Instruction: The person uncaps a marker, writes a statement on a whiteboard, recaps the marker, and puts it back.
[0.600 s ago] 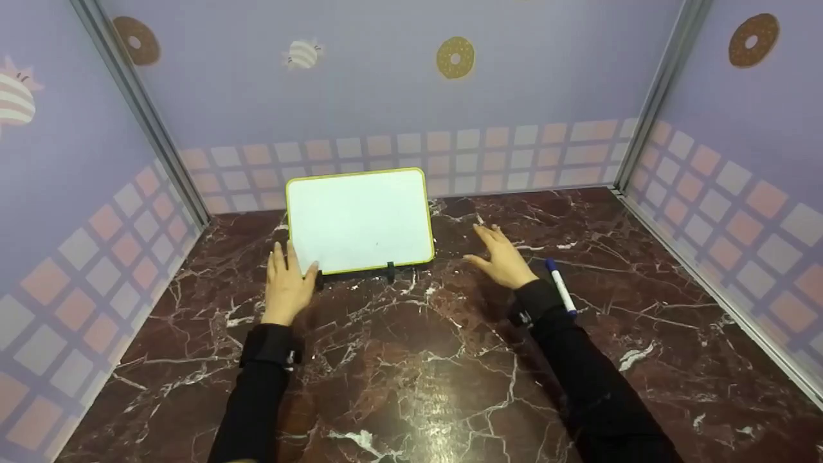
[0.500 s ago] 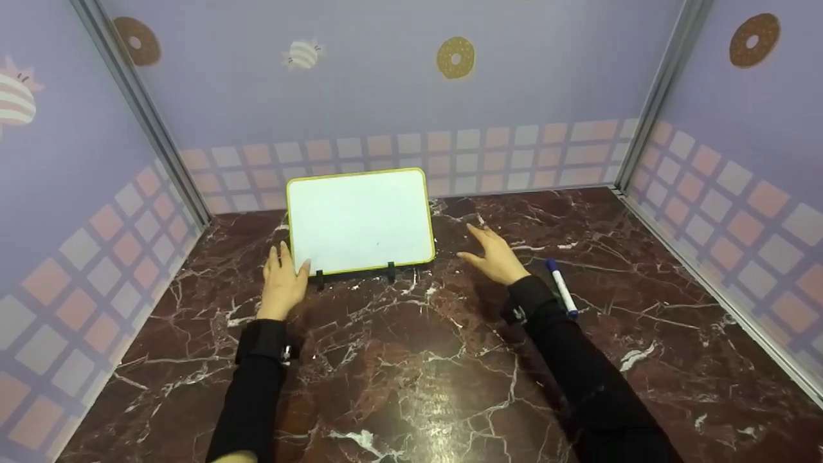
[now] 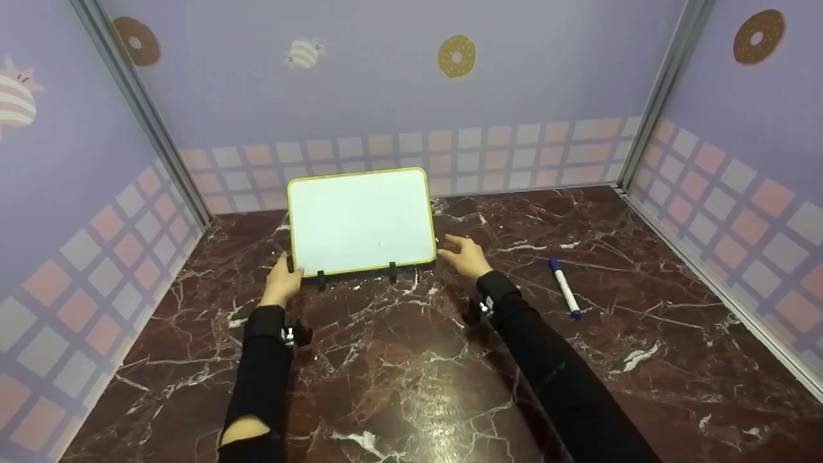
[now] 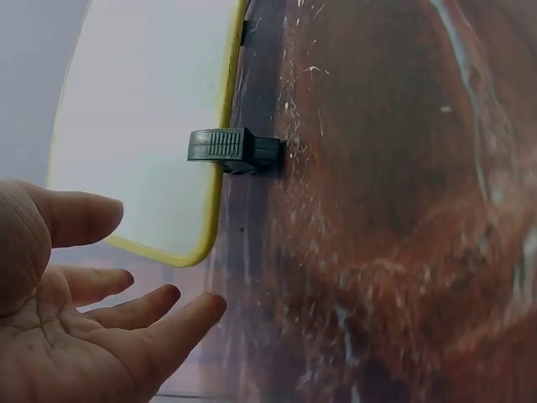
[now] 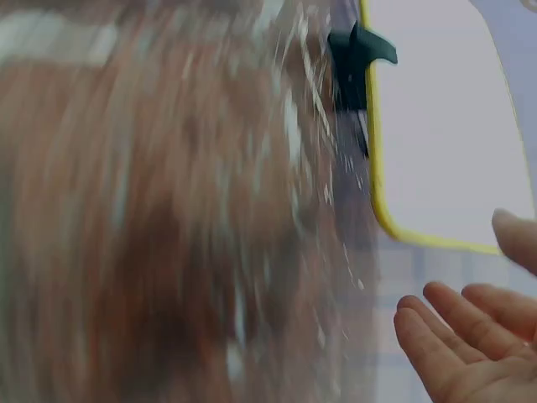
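Observation:
A whiteboard (image 3: 363,222) with a yellow rim stands leaning back on two black clip feet, one of them a ribbed black clip (image 4: 222,147) in the left wrist view. My left hand (image 3: 281,283) is at the board's lower left corner. In the left wrist view its thumb and fingers (image 4: 159,336) are spread apart around that corner, with a gap visible. At the lower right corner is my right hand (image 3: 468,257), its fingers (image 5: 457,332) loosely extended beside the rim. Whether either hand touches the board, I cannot tell.
A white marker with blue ends (image 3: 564,288) lies on the dark red marbled table (image 3: 398,360), to the right of my right forearm. Patterned purple panels (image 3: 373,96) enclose the table at the back and both sides.
My right hand has moved left, up to the board's right edge. The left hand's fingers have drawn in around the left edge. Board and marker look practically unmoved.

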`<action>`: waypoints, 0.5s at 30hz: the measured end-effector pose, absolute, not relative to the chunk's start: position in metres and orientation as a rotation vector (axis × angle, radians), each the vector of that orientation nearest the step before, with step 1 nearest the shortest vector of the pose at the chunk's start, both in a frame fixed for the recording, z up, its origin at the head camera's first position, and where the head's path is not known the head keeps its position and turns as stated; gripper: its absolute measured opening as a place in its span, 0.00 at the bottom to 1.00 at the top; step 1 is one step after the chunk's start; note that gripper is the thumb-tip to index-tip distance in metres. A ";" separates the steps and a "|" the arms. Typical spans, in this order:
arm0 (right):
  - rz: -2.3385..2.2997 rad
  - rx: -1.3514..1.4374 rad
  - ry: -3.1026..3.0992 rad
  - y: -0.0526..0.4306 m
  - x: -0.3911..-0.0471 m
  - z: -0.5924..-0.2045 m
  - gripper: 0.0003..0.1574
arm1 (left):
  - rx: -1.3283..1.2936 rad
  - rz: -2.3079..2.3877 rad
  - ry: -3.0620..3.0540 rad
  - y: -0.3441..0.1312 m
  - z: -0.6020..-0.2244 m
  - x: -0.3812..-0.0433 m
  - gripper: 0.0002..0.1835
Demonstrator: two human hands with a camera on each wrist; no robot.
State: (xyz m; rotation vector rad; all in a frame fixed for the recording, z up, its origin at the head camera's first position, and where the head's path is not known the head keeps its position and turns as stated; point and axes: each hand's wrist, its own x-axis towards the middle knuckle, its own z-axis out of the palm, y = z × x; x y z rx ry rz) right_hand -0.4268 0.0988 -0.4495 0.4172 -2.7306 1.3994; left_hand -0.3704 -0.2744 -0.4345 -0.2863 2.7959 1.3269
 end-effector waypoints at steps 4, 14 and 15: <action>1.549 0.352 -2.733 0.087 -0.431 -0.455 0.33 | -0.328 1.691 2.556 -0.272 -0.440 -0.374 0.36; 1.937 0.150 -2.553 0.068 -0.439 -0.466 0.29 | -0.366 2.169 2.164 -0.262 -0.456 -0.385 0.40; 1.933 0.127 -2.546 0.067 -0.439 -0.467 0.29 | -0.375 2.173 2.163 -0.261 -0.457 -0.385 0.41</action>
